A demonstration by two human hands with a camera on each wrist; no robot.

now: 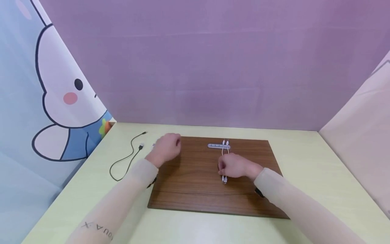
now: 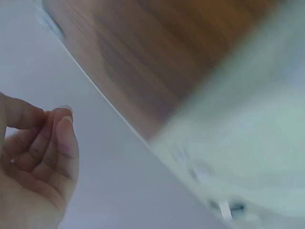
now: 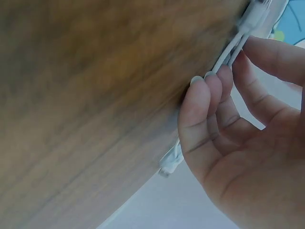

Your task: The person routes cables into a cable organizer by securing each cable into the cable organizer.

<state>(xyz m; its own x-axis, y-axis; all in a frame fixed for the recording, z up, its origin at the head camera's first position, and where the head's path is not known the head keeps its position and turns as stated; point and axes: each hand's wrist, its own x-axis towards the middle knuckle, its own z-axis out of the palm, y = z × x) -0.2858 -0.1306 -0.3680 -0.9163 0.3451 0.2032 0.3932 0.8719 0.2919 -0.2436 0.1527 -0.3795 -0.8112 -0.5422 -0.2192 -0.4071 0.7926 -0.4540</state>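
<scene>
Two white USB cables (image 1: pixel 225 180) lie on the brown wood-grain board (image 1: pixel 189 191) in the head view, their upper ends at a lavender slotted cable clip (image 1: pixel 212 146); the right hand (image 1: pixel 234 165) grips them partway down. The left hand (image 1: pixel 167 147) is over the board's upper left corner, near a black USB cable (image 1: pixel 141 147). In the left wrist view, its fingers curl to the thumb, nothing visible between them. In the right wrist view, thumb and fingers pinch the white strands.
</scene>
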